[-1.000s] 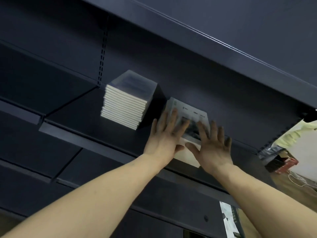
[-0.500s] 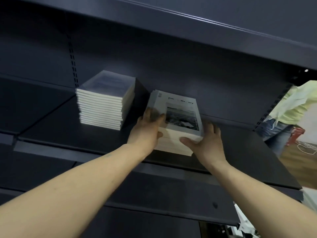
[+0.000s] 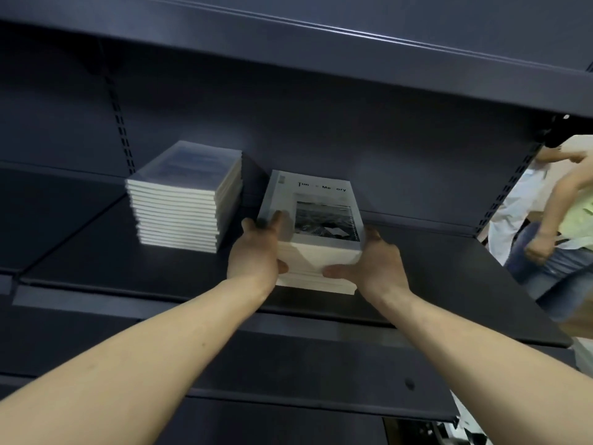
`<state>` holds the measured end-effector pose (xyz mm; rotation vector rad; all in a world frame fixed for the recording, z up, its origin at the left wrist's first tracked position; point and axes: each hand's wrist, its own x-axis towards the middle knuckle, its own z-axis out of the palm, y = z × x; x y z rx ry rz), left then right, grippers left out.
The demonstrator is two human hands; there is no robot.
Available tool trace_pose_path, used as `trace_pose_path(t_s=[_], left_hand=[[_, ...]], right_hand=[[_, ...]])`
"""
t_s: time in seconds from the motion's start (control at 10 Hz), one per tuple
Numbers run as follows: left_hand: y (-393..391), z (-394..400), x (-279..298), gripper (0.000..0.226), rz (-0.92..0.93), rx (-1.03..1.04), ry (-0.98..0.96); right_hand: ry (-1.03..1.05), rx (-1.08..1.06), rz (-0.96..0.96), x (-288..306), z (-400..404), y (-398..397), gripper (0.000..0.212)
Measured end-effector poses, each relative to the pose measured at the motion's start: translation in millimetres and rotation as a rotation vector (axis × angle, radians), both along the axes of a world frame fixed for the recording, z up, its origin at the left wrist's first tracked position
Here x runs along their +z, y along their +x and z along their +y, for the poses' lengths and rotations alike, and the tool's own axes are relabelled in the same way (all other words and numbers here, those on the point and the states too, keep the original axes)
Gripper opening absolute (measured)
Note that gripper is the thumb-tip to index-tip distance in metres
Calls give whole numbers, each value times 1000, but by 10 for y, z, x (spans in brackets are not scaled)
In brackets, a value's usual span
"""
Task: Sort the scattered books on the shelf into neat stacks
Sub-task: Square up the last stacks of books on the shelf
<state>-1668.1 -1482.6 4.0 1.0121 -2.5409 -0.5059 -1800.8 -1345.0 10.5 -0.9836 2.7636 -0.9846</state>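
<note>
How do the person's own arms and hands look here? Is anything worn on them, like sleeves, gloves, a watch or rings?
Both forearms are bare as far as the picture shows: no sleeves are visible. The left hand and the right hand have no gloves. No watch or bracelet shows on either wrist, and no ring is visible on the fingers that show. The picture is slightly blurred, so small marks cannot be told.

1. A stack of white-edged books (image 3: 313, 248) lies flat on the dark shelf (image 3: 449, 277) near its front edge; the top cover shows a black-and-white photo beneath a title.
2. A taller, squared stack (image 3: 184, 200) sits just to its left, apart, top cover bluish.
</note>
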Motion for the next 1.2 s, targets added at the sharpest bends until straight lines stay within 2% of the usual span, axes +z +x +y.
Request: trace_pose_path(t_s=[0.1,0.2,0.3,0.4,0.5,0.6,0.8,0.9,1.0,1.1,1.2], left_hand=[[-23,5,30,89,-55,12,6],[-42,47,57,113,-190,52,-44],[-55,64,23,123,-243,80,-176],[-112,54,-48,130,-247,121,-234],[-170,37,-76,132,-262,129,-233],[-160,52,-73,120,-264,142,-240],[-178,101,-97,112,-286,190,-286],[-188,103,-79,113,-298,185,-279],[-124,85,-76,126,-284,160,-285],[127,158,-132,123,-217,99,-326],[470,230,-140,100,-191,91,-421]], right_hand=[[61,-27,-30,6,-42,5,106],[245,-50,241,3,-44,91,131],[313,66,449,-123,-18,181,132],[308,78,461,-239,-42,159,136],[333,87,476,-256,-77,94,136],[360,76,503,-245,-89,104,126],[410,-12,495,-226,-137,193,123],[478,-38,472,-174,-137,206,125],[471,4,490,-101,-55,237,122],[289,62,520,-71,86,358,106],[256,124,583,31,174,525,88]])
